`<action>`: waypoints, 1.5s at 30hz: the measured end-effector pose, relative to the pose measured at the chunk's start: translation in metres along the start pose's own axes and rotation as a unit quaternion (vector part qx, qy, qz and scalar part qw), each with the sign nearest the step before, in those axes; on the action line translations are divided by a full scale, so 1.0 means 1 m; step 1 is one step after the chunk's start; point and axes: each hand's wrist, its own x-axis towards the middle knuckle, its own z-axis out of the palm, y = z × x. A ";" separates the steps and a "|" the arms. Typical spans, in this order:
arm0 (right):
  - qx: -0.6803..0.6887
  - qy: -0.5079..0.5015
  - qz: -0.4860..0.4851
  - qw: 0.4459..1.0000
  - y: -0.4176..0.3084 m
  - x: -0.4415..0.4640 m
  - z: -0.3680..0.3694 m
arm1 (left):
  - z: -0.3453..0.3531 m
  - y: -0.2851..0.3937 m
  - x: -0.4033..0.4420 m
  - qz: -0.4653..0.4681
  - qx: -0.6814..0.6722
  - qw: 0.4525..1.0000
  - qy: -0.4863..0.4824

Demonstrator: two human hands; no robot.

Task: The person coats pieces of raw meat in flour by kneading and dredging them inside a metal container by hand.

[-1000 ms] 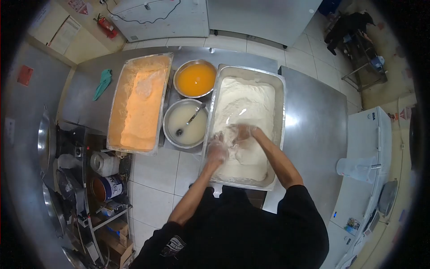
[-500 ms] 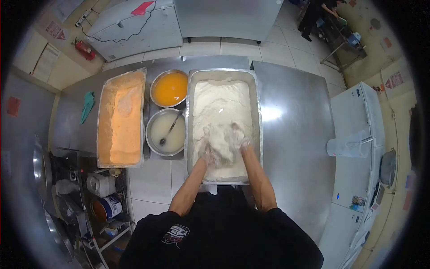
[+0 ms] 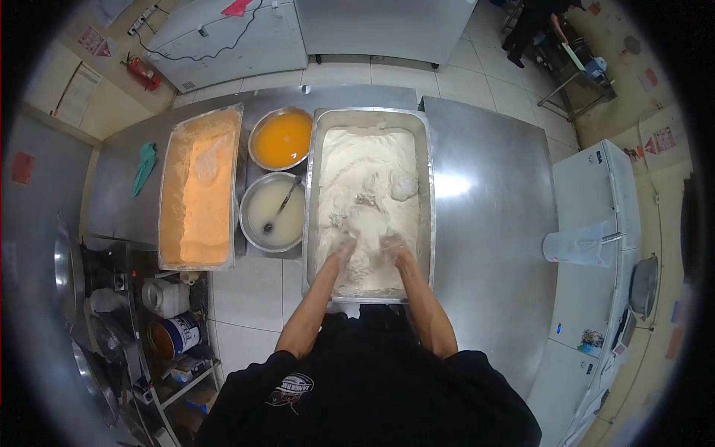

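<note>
A deep metal pan (image 3: 427, 223) holds a thick bed of pale flour (image 3: 369, 149). Inside its near half, my left hand (image 3: 344, 247) and my right hand (image 3: 393, 246) are in the flour, a short gap apart. Both are dusted white, and motion smears their fingers, so their grip is unclear. Between and just beyond them lies a flour-covered lump (image 3: 369, 218), its kind hidden by the coating. Another coated piece (image 3: 404, 186) rests by the pan's right wall, apart from my hands.
Left of the pan stand a bowl of orange liquid (image 3: 284, 140), a bowl of cloudy liquid (image 3: 272, 223) with a ladle (image 3: 283, 205), and a tray of orange powder (image 3: 205, 216). A green glove (image 3: 145, 170) lies farther left. A clear jug (image 3: 577, 246) is at right; a person (image 3: 530, 30) stands far off.
My hands have drawn back slightly toward me and apart from the mound. The coated piece near the right wall now shows clear of my right hand.
</note>
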 end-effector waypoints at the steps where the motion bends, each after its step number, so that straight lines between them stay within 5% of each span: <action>1: 0.019 0.001 -0.009 1.000 -0.013 0.001 -0.006 | -0.010 0.003 -0.002 0.002 -0.045 0.999 -0.015; 3: 0.001 -0.011 -0.048 0.999 -0.026 -0.006 -0.028 | -0.026 0.005 -0.016 0.003 -0.035 0.998 -0.048; 7: -0.277 -0.033 0.005 0.960 0.035 -0.015 -0.033 | -0.014 0.007 -0.047 -0.003 0.230 0.971 -0.066; 9: -0.103 -0.017 0.016 0.994 0.107 0.009 0.001 | 0.006 0.002 -0.029 -0.017 0.249 0.968 -0.012; 10: 0.210 -0.034 0.064 0.975 0.186 0.047 0.027 | 0.010 -0.003 -0.014 -0.024 0.208 0.978 0.018; 11: 0.159 -0.008 0.030 0.987 0.127 0.033 0.024 | 0.015 -0.022 0.007 -0.027 0.139 0.989 0.043; 12: 0.104 0.022 -0.001 0.994 0.059 0.016 0.021 | 0.031 -0.109 0.061 -0.025 -0.064 0.996 0.049; 13: 0.047 0.055 -0.029 0.997 -0.013 -0.002 0.019 | 0.004 -0.019 0.030 0.001 0.156 0.982 0.103; 14: -0.236 0.100 -0.198 0.946 0.005 0.026 0.007 | -0.014 0.021 0.023 0.020 0.247 0.959 0.138; 15: -0.493 0.244 -0.317 0.773 0.026 0.055 -0.004 | -0.030 0.046 0.020 0.037 0.313 0.933 0.173; 16: -0.497 0.254 -0.268 0.785 -0.007 0.055 -0.018 | -0.044 0.064 0.017 0.049 0.370 0.905 0.207; 17: -0.480 0.233 -0.155 0.831 -0.049 0.058 -0.023 | -0.058 0.076 0.019 0.055 0.420 0.875 0.235; 20: -0.496 0.156 0.110 0.847 -0.123 0.093 -0.015 | -0.084 0.091 0.050 0.033 0.526 0.814 0.243; 24: -0.393 0.159 -0.174 0.889 -0.102 0.151 -0.012 | -0.066 0.079 0.103 -0.007 0.511 0.849 0.136; 26: -0.478 -0.046 -0.115 0.869 -0.088 0.169 0.002 | -0.060 0.063 0.103 0.000 0.437 0.895 0.092; 27: -0.478 -0.048 -0.117 0.869 -0.106 0.165 0.002 | -0.067 0.060 0.091 0.015 0.391 0.919 0.057; 30: -0.661 -0.337 -0.093 0.664 -0.166 0.154 -0.006 | -0.094 0.060 0.045 0.049 0.340 0.939 -0.036; 31: -0.575 -0.258 -0.139 0.764 -0.054 0.237 -0.023 | -0.106 0.070 0.037 0.060 0.333 0.940 -0.032; 33: -0.649 -0.177 -0.093 0.734 -0.157 0.198 -0.034 | -0.127 0.094 0.042 0.082 0.322 0.943 0.010; 34: -0.649 -0.179 -0.092 0.734 -0.154 0.199 -0.024 | -0.139 0.111 0.053 0.087 0.320 0.943 0.039; 37: -0.584 0.062 -0.473 0.657 -0.128 0.199 0.012 | -0.152 0.120 0.103 0.074 0.297 0.947 0.095; 39: -0.533 0.146 -0.584 0.594 -0.132 0.186 0.018 | -0.127 0.056 0.144 0.057 0.233 0.960 0.145; 40: -0.561 -0.065 -0.422 0.709 -0.139 0.165 0.014 | -0.115 0.030 0.150 0.062 0.195 0.966 0.159; 41: -0.544 -0.270 -0.221 0.763 -0.139 0.147 0.008 | -0.105 0.014 0.142 0.064 0.173 0.969 0.162; 42: -0.548 -0.271 -0.217 0.761 -0.126 0.142 -0.005 | -0.097 0.031 0.113 0.121 0.239 0.946 0.184; 44: -0.522 -0.368 -0.004 0.769 -0.089 0.142 -0.033 | -0.098 0.135 0.045 -0.001 0.430 0.902 0.024; 45: -0.592 -0.145 -0.117 0.784 -0.087 0.094 -0.027 | -0.074 0.112 0.038 0.064 0.424 0.889 0.158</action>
